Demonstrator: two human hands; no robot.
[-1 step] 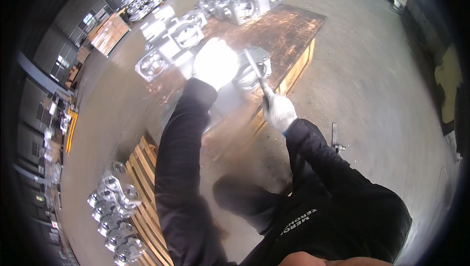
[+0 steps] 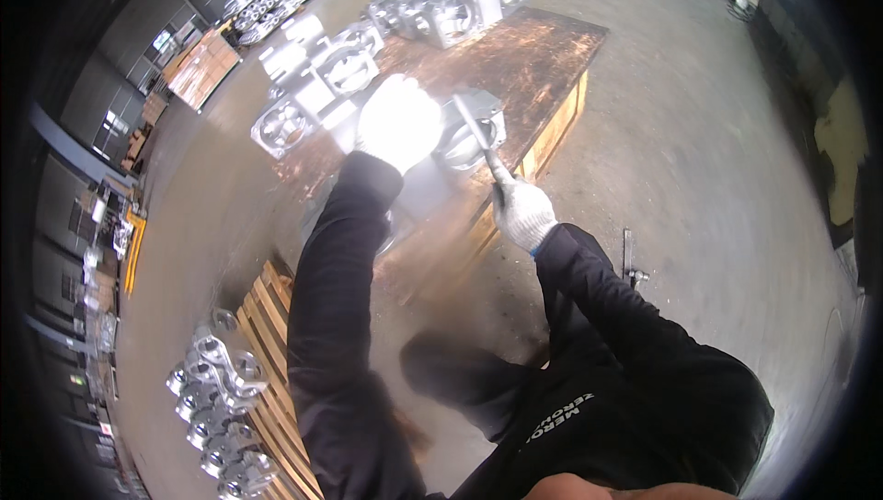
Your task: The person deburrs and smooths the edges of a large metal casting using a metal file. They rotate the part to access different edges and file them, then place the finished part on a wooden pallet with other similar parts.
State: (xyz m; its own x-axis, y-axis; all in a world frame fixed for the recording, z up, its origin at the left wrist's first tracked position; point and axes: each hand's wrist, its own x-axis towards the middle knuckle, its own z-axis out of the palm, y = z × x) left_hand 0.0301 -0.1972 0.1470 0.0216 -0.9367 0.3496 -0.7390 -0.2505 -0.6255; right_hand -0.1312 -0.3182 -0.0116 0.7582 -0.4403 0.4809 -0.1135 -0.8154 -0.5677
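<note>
My right hand (image 2: pixel 522 210), in a white knit glove, is closed round a slim flat metal file (image 2: pixel 471 123), its forefinger stretched along it. The file slants across the round opening of a silver metal casting (image 2: pixel 494 114) near the table's front edge. Against the casting's left side lies my left hand (image 2: pixel 399 125), also gloved. Glare washes out its fingers, so their grip cannot be made out. Under the left wrist, the lower part of the casting is pale and blurred. Both forearms are in black sleeves.
The worn brown wooden table (image 2: pixel 538 54) also carries silver castings at its left (image 2: pixel 345 72) and a stack of castings (image 2: pixel 451 17) at its far end. A slatted pallet (image 2: pixel 267 316) with more castings (image 2: pixel 225 408) lies at lower left. A metal tool (image 2: pixel 629 261) stands right of my legs.
</note>
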